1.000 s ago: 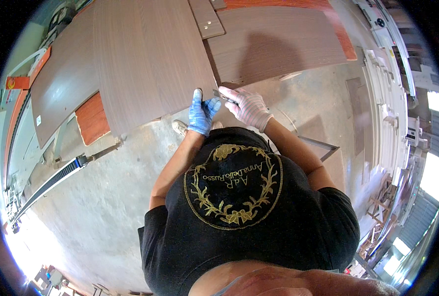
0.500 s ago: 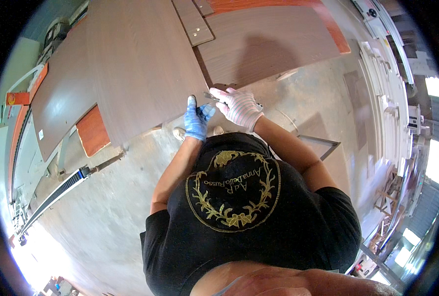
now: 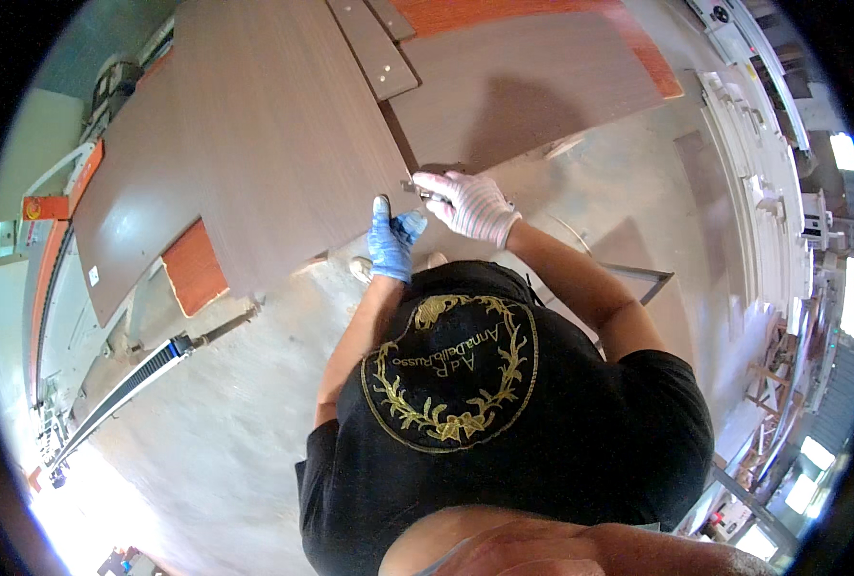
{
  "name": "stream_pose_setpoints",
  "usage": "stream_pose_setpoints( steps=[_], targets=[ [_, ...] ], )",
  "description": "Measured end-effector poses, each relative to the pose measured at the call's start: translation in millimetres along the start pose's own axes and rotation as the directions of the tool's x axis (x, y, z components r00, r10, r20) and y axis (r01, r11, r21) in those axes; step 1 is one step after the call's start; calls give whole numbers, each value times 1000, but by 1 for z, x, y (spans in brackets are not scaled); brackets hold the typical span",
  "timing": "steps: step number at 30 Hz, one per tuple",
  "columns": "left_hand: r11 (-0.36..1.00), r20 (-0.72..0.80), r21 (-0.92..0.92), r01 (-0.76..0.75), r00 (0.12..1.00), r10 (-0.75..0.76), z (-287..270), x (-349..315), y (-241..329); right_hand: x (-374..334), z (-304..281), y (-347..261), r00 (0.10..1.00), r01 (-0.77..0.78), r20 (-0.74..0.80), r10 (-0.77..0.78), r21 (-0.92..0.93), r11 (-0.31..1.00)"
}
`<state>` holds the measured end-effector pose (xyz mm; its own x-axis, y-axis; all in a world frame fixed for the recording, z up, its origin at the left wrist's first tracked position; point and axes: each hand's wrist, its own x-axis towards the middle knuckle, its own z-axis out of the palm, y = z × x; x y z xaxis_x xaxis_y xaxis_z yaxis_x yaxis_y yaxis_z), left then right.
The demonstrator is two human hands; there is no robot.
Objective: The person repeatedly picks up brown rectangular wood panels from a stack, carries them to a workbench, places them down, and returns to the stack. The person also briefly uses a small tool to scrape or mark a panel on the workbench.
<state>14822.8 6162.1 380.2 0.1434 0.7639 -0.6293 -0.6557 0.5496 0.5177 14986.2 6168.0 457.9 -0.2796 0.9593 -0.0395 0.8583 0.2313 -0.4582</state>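
A large brown wood-grain panel (image 3: 283, 134) spreads ahead of me, its near corner between my hands. My left hand (image 3: 391, 245), in a blue glove, is at the panel's near edge. One digit points forward over the panel's edge and the others are bent; what they hold, if anything, cannot be made out. In a white glove with pink and grey stripes, my right hand (image 3: 473, 208) is closed around a small metal hand tool (image 3: 421, 191). The tool's end sits by the panel's corner, and its exact kind is hidden by the fingers.
Narrow drilled boards (image 3: 374, 48) lie on the panel's far right side. Another brown panel (image 3: 533, 86) rests beyond, over an orange-red sheet (image 3: 662, 62). Lower left are an orange-red board (image 3: 195, 269) and a black-and-white machine rail (image 3: 149, 370). White panels (image 3: 739, 182) stand at right.
The view has shifted slightly, so the left-hand side of the scene sits further right. Both hands stay at the panel's corner, and the right still grips the metal tool.
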Motion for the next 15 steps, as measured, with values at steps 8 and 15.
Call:
stream_pose_setpoints(
  steps=[8, 15],
  targets=[
    [998, 22, -56, 3, 1000, -2, 1, 3, -2, -11, 7, -13, 997, -76, -26, 75, -23, 997],
    [999, 6, -30, 17, 1000, -17, 0, 0, 2, -22, 10, -14, 996, -41, -81, 46, 59, 997]
  ],
)
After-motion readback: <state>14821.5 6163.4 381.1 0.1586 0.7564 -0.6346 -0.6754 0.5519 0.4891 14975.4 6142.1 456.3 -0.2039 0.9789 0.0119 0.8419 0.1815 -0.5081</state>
